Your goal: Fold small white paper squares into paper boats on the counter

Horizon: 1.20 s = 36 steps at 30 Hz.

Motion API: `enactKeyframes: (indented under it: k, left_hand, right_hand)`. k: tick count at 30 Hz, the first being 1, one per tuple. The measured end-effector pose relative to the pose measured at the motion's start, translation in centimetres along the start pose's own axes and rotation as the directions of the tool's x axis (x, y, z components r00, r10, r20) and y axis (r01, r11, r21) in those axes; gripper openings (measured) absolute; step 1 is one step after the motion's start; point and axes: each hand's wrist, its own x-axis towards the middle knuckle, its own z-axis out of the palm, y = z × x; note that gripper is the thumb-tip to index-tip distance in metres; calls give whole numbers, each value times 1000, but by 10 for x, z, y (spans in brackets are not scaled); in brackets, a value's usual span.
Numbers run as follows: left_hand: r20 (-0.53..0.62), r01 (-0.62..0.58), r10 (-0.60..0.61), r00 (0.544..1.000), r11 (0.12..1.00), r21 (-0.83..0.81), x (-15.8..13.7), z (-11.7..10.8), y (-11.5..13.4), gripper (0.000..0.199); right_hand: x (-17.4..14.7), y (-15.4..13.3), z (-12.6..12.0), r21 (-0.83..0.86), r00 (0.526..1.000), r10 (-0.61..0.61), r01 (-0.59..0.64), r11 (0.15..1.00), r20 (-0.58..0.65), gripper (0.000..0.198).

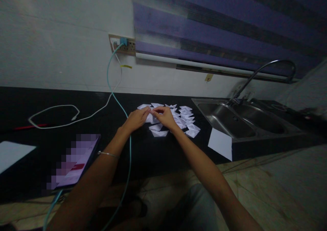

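My left hand (138,118) and my right hand (165,116) meet over the dark counter, fingers pinched on a small white paper boat (149,118) between them. The fingers cover part of its shape. Several more folded paper boats lie in rows around my hands. One paper boat (159,133) rests just below the right hand, and another paper boat (192,131) sits to the right of that wrist.
A white paper sheet (220,144) lies by the steel sink (230,120) at right. On the left are a tablet (79,166), another sheet (14,152), a white cable (61,126) and a red pen-like stick (30,126). A teal cable (130,152) crosses under my left forearm.
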Motion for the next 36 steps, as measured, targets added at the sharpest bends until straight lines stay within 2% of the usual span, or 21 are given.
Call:
enactKeyframes:
  k: [5, 11, 14, 19, 27, 29, 32, 34, 36]
  left_hand:
    - [65, 36, -32, 997, 997, -64, 1, -2, 2, 41]
    - [25, -40, 51, 998, 943, -330, 4, -1, 3, 37]
    - [45, -64, 91, 995, 908, -414, 4, -4, 2, 37]
    - [5, -78, 87, 996, 914, -398, 1, -13, 6, 36]
    - [-93, 21, -62, 994, 919, -394, 3, -16, 8, 33]
    - [-167, 26, -99, 981, 920, -391, 5, -14, 5, 31]
    - [-314, 43, -198, 929, 897, -440, 10, -14, 1, 30]
    - [-384, 39, -255, 887, 872, -489, 12, -16, 1, 31]
    - [-405, 25, -298, 865, 830, -557, 13, -17, 2, 32]
  right_hand:
    - [1, -2, -2, 3, 999, -19, 19, 1000, 49, 38]
    - [1, -3, -5, -21, 995, -54, 56, 998, 79, 34]
    - [0, -5, -5, -30, 990, -66, 70, 997, 122, 29]
    - [-3, -15, -3, -61, 992, -46, 53, 997, 119, 28]
    - [-4, -23, -1, -19, 996, -29, 30, 999, 84, 29]
    - [-4, -23, -1, -33, 997, 6, -4, 999, 75, 35]
    - [-6, -22, 2, -69, 988, 74, -66, 995, 135, 43]
    - [-8, -22, 6, -78, 977, 76, -62, 995, 198, 41]
    - [-10, -21, 10, -102, 974, 40, -18, 995, 224, 36]
